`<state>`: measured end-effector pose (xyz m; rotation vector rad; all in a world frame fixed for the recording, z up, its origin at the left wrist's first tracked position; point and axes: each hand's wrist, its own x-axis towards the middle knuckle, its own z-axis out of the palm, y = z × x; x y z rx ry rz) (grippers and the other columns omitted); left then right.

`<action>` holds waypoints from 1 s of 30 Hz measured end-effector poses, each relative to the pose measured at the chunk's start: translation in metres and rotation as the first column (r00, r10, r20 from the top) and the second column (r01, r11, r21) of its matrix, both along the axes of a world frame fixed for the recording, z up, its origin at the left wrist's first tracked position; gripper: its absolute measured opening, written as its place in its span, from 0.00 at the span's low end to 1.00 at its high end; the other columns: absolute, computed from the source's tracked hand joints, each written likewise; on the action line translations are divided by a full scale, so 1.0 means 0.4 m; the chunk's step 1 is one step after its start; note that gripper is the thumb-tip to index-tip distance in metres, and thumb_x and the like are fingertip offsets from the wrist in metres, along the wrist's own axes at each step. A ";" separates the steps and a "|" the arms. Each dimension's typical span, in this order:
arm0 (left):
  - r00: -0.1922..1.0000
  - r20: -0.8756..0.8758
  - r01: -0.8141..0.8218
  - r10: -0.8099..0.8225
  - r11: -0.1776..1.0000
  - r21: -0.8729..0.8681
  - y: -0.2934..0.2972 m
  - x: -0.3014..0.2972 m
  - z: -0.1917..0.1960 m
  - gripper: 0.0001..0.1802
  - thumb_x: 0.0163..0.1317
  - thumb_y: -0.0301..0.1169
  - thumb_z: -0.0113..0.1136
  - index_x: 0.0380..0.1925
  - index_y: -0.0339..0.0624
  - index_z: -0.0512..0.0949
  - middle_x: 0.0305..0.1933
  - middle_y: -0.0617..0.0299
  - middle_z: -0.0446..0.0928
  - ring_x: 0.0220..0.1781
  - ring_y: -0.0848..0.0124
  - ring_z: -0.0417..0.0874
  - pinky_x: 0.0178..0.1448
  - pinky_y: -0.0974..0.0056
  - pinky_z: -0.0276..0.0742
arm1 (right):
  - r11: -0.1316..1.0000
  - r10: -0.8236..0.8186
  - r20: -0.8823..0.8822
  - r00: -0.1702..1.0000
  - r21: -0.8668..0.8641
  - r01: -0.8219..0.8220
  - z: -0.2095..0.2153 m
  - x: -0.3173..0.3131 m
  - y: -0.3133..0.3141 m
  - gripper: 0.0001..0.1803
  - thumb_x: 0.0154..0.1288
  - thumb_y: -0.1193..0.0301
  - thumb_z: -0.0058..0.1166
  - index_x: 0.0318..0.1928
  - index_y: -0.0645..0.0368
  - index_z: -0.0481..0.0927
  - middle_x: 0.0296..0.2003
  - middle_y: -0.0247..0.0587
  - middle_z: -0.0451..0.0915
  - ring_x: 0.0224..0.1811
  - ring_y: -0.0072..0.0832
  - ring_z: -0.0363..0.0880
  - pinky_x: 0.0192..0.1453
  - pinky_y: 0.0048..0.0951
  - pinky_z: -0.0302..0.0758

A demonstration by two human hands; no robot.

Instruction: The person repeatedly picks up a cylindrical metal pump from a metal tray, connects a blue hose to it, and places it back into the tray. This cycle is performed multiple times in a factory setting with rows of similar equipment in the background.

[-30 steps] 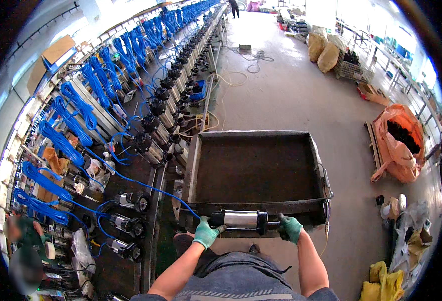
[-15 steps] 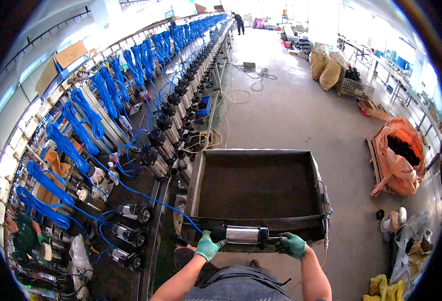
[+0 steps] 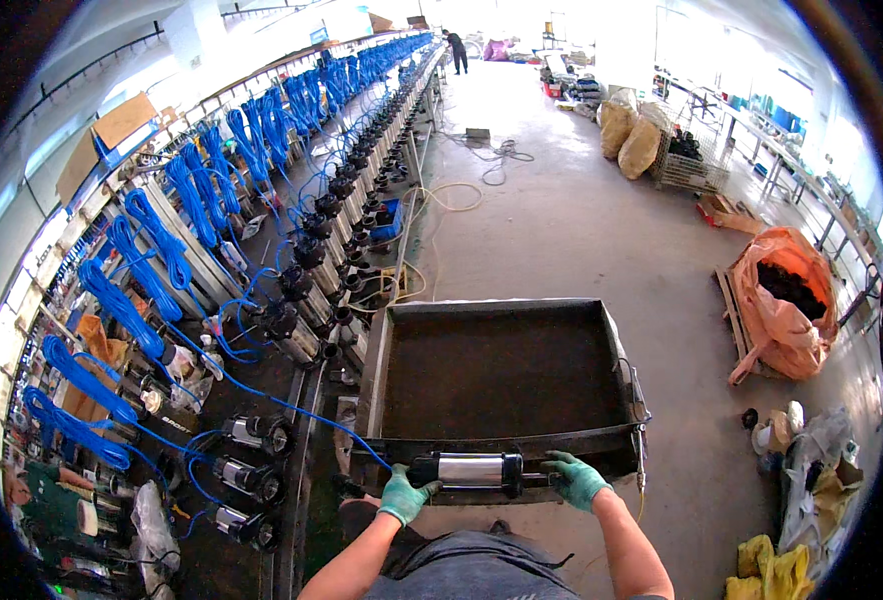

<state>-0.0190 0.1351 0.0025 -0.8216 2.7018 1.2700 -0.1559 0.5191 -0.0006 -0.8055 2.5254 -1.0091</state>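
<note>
Left hand (image 3: 404, 494) and right hand (image 3: 573, 479), both in green gloves, curl tight around the 2 ends of a shiny steel cylinder with black caps (image 3: 468, 470); it lies across the near rim of a dark rectangular metal cart tray (image 3: 501, 372); blue coiled cables (image 3: 151, 245) hang along the rack at left.

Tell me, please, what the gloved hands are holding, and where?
Both hands, left hand and right hand, grip the cart by its near handle bar.
</note>
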 end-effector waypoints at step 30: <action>0.994 -0.111 0.028 -0.022 0.998 0.047 -0.006 -0.003 -0.035 0.44 0.48 0.46 0.86 0.57 0.33 0.72 0.50 0.48 0.84 0.51 0.56 0.85 0.59 0.56 0.80 | 0.989 0.118 -0.101 0.988 0.107 -0.107 0.007 0.032 -0.021 0.28 0.66 0.74 0.59 0.68 0.48 0.76 0.64 0.45 0.76 0.62 0.48 0.79 0.64 0.44 0.80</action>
